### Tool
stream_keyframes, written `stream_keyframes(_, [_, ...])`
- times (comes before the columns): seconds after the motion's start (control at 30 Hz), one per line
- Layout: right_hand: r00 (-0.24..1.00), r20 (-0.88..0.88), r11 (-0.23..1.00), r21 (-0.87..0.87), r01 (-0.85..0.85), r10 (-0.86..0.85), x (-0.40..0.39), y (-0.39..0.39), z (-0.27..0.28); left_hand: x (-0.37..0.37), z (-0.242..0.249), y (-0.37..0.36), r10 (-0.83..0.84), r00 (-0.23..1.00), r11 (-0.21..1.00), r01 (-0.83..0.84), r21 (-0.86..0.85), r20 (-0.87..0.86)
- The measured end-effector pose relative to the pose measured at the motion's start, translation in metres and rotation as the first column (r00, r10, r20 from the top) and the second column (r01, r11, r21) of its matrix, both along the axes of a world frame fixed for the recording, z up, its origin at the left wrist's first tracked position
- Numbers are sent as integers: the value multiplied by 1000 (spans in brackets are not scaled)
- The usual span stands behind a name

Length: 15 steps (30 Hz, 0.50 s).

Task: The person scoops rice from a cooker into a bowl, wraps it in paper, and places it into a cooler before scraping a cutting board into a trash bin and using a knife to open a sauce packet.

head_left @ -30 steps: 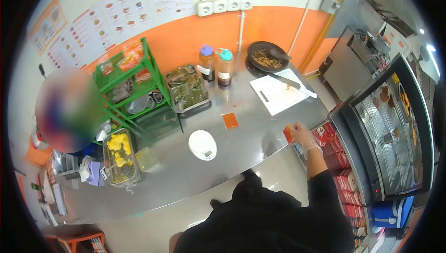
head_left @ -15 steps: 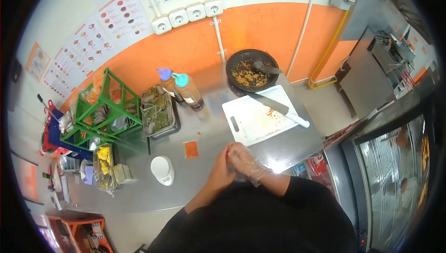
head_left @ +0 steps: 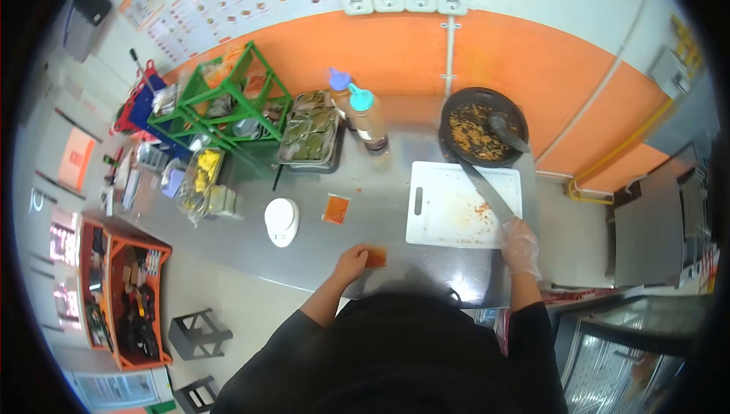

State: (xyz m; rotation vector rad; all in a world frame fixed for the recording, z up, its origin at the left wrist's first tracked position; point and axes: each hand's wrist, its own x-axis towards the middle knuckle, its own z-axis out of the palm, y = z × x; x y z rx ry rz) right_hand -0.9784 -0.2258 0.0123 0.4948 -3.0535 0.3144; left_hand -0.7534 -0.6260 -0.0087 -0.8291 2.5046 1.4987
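Note:
My left hand [head_left: 351, 262] is closed on the edge of an orange-red sachet [head_left: 376, 256], low over the steel table. A similar sachet [head_left: 335, 209] lies flat just beyond it, beside a white scale [head_left: 282, 222]. In a clear plastic glove, my right hand [head_left: 521, 245] is wrapped round the handle end of a large knife [head_left: 489, 192]. The blade lies across a white cutting board [head_left: 426, 220] with reddish crumbs on it, its tip near the black pan [head_left: 454, 148]. The knife's handle is mostly hidden by my fingers.
Two squeeze bottles [head_left: 369, 121] stand by a tray of dark green leaves [head_left: 310, 134]. Left of these are a green rack [head_left: 228, 102] and a container with yellow pieces [head_left: 204, 174]. The steel table's [head_left: 243, 247] front edge runs near my body.
My hands, together before, are now apart. The right moved to the knife at the board's right side; the left moved left and shows a sachet. The view has shifted left.

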Motion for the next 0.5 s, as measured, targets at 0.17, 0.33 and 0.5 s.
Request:
stream_keyframes(0.17, [996, 8, 994, -64, -92, 93, 14, 3, 22, -20, 6, -18, 24, 970, 825, -156, -543, -242])
stream_keyframes(0.33, [997, 24, 997, -16, -71, 71, 40, 12, 34, -103, 26, -59, -117, 970, 798, -37, -601, -215])
stream_keyframes(0.5, [999, 37, 988, -155, 25, -19, 77, 26, 66, -146, 2, -82, -157, 988, 724, 104, -682, -15])
